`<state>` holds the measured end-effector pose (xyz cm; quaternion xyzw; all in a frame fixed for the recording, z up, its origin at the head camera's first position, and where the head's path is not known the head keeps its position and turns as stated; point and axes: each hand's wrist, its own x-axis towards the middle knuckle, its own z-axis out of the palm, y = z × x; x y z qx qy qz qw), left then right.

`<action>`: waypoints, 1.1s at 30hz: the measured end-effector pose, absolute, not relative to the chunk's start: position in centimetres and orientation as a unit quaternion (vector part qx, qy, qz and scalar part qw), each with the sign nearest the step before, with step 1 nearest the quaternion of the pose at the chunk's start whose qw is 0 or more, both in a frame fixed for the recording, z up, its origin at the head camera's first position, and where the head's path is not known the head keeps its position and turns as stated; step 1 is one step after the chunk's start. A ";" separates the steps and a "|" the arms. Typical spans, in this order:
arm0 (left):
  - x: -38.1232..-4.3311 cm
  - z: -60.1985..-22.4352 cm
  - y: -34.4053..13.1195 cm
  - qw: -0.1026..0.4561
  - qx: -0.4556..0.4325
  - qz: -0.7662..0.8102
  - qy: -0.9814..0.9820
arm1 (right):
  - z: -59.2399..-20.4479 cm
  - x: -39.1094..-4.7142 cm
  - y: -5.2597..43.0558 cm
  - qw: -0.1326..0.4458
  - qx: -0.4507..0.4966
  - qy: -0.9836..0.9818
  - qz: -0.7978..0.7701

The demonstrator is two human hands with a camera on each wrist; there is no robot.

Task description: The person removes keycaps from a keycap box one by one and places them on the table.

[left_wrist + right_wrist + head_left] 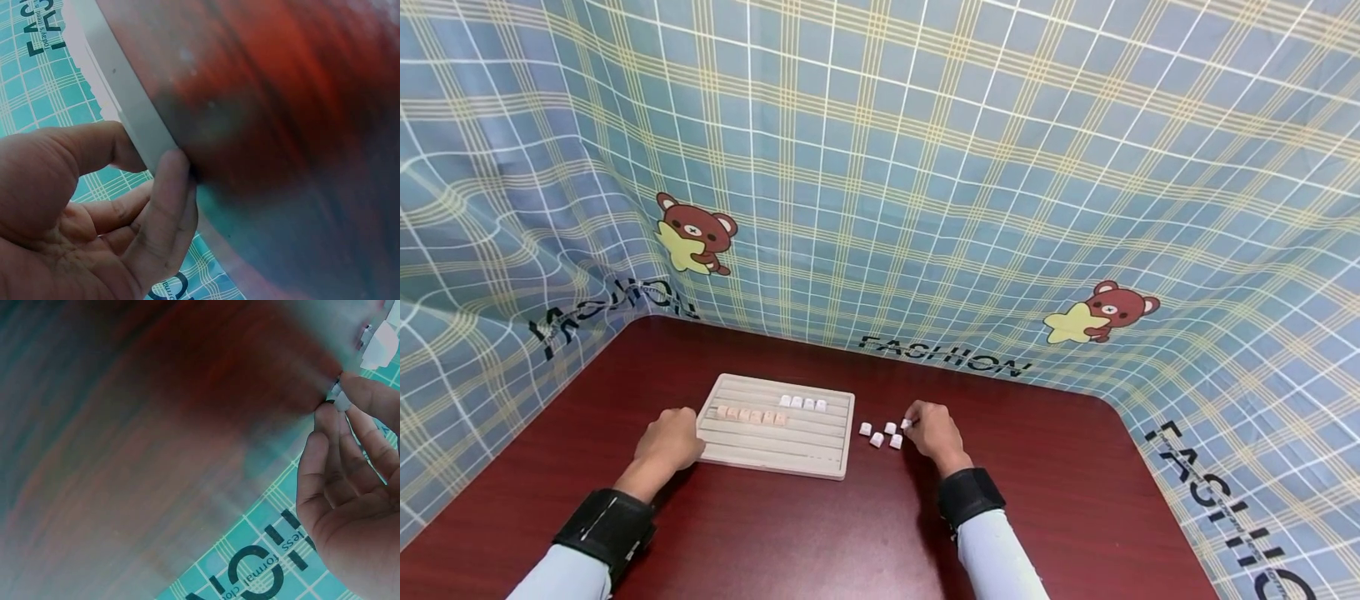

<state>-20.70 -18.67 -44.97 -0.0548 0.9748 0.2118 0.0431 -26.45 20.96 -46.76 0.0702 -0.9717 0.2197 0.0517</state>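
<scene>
A pale grooved board lies on the table at left of centre. My left hand holds its left edge, the thumb on one face and the fingers against the rim in the left wrist view. One groove carries a row of peach keycaps; farther back is a shorter row of white keycaps. Right of the board, my right hand pinches a white keycap between thumb and fingertips. Several loose white keycaps lie between that hand and the board.
The dark red table has a glossy top. Behind it and at both sides hangs a blue checked cloth with bears and lettering. Each wrist wears a black band.
</scene>
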 end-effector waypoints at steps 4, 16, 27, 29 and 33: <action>-20.7 -44.9 -18.7 0.047 -0.057 0.209 0.975 | -46.9 -26.6 20.9 0.050 0.067 -0.974 0.211; -20.9 -45.1 -18.8 0.045 -0.061 0.211 0.974 | -46.5 -26.5 20.7 0.039 0.061 -0.972 0.223; -21.0 -45.0 -18.8 0.042 -0.055 0.208 0.976 | -46.6 -26.3 20.7 0.064 0.075 -0.974 0.202; -21.0 -45.0 -18.8 0.043 -0.055 0.208 0.976 | -46.6 -26.4 20.5 0.074 0.083 -0.972 0.208; -21.0 -45.0 -18.7 0.045 -0.056 0.210 0.975 | -46.6 -26.6 19.6 0.091 0.099 -0.965 0.224</action>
